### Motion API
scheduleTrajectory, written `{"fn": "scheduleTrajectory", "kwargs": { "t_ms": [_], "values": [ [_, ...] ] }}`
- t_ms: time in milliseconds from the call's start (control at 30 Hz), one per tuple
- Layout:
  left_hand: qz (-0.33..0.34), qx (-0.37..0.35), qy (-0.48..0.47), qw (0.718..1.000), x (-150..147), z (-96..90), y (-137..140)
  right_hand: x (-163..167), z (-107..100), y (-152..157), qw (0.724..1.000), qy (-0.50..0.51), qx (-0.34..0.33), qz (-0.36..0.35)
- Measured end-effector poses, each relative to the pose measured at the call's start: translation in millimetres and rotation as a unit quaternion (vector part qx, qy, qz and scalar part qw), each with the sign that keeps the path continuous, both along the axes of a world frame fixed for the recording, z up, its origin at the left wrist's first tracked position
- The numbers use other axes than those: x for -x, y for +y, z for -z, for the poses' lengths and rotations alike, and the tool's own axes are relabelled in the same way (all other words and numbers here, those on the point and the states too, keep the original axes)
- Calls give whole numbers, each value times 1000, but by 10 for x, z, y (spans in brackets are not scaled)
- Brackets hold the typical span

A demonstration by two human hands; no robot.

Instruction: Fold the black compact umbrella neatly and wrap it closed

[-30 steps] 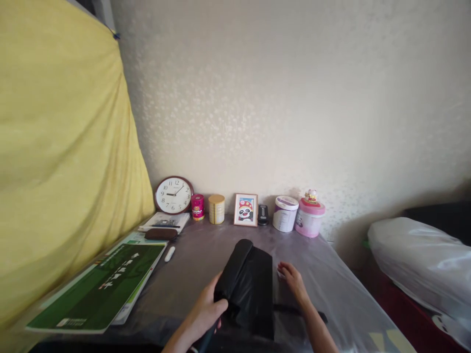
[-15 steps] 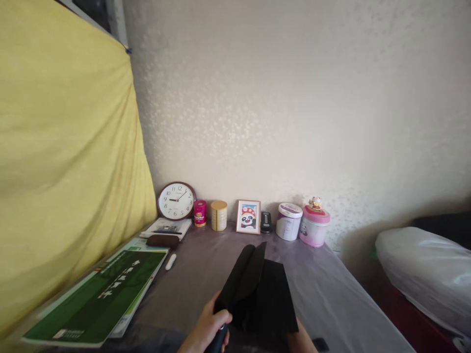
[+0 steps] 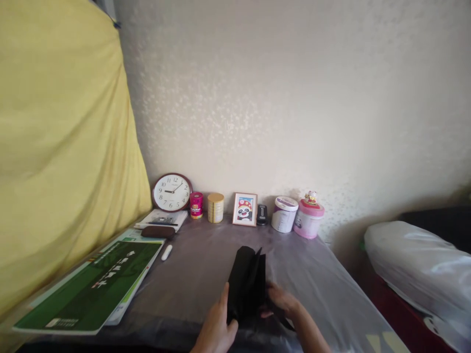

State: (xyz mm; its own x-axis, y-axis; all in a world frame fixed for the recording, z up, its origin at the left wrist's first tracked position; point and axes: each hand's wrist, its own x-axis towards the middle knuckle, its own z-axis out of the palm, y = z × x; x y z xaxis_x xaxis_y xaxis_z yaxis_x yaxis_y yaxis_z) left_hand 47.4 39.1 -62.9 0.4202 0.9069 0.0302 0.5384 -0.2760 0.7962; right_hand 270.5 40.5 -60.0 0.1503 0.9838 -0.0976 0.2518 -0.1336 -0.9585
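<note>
A black folding umbrella, its cloth gathered into loose folds, is held over the near middle of the table. My left hand is closed around its lower left side, thumb on the near end. On the other side, my right hand has curled fingers against the right edge of the cloth. A dark strip, seemingly the umbrella's strap, hangs beneath the right hand. The fingertips of both hands are partly hidden by the black cloth.
A green book lies at left, with a brown case and white pen-like object nearby. Along the wall stand a clock, tins, a panda picture and tubs. A plastic-wrapped bundle sits right.
The umbrella's spread right-hand cloth has been drawn in, making it narrower. My right hand has moved up from beneath the cloth to its right edge. The view has shifted slightly.
</note>
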Motion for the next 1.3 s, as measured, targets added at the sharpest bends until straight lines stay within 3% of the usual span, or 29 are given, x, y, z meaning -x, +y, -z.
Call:
{"fn": "scheduleTrajectory", "kwargs": {
  "t_ms": [67,200,400,667,867,967,1133,1300],
  "values": [
    [6,-27,55,998,-17,-5,-32,-123,-43,-37,999,-26,19,25],
    [12,-20,119,993,-32,-100,-83,-227,-193,-67,986,-110,-38,123],
    [10,-27,134,991,-31,-131,-104,-1,-346,-58,965,-219,-59,134],
    [11,-27,171,985,-68,-100,-97,413,-446,363,976,-178,-99,73],
    [8,5,203,979,-97,-186,-92,753,-280,639,967,-238,-45,79],
    [11,-7,193,981,-79,-178,-68,805,-224,662,970,-234,-18,59],
    [35,-7,180,983,72,-8,-50,889,-312,596,990,-135,3,-28],
    [-21,-68,182,981,193,56,-58,924,-335,559,982,-184,-24,-38]
  ]
}}
